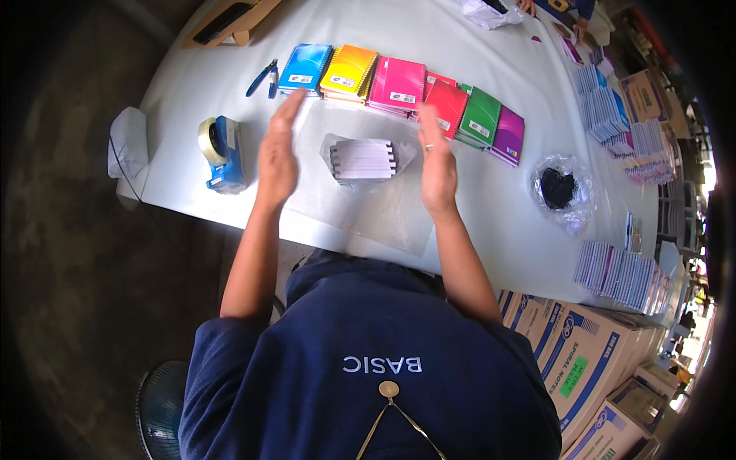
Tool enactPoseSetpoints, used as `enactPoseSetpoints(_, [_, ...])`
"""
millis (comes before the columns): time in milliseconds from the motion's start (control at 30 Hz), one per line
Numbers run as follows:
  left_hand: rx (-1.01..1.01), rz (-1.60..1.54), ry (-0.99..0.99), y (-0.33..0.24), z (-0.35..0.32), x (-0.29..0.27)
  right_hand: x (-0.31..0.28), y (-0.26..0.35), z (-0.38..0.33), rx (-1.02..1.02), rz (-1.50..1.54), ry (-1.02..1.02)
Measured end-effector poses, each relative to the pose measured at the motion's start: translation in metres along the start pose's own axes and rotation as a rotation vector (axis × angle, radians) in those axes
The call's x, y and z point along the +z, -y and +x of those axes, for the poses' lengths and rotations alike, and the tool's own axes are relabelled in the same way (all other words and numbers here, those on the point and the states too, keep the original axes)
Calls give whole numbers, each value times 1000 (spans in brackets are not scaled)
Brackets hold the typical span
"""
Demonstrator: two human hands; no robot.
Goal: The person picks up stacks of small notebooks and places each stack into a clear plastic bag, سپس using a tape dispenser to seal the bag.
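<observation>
Two open hands, the left hand (277, 157) and right hand (438, 162), hover flat-palmed either side of a stack of spiral notepads (363, 159) in a clear plastic bag (335, 147) on the white surface (491, 222); squaring the stack evenly from both sides looks the sound approach. Beyond lies a row of bright notebooks (399, 88) with small white corner labels, a blue tape dispenser (222, 153) left, blue-and-white cartons (583, 360) lower right

A wrapped stack of white spiral notebooks (364, 159) lies flat on a clear plastic sheet (383, 215).
</observation>
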State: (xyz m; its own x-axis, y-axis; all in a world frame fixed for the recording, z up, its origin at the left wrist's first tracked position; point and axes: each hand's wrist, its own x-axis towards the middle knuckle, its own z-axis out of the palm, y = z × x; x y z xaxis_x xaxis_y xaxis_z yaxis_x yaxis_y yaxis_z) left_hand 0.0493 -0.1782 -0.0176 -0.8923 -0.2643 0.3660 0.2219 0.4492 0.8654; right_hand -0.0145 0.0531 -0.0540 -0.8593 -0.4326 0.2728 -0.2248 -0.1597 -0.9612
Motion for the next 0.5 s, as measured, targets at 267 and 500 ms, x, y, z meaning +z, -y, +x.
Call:
enactPoseSetpoints(267, [-237,-187,80,28,-62,53,34,-47,-10,-62,-179,-19])
enactPoseSetpoints(500, [126,666,-244,3,-79,86,58,-38,6,31,-125,-331])
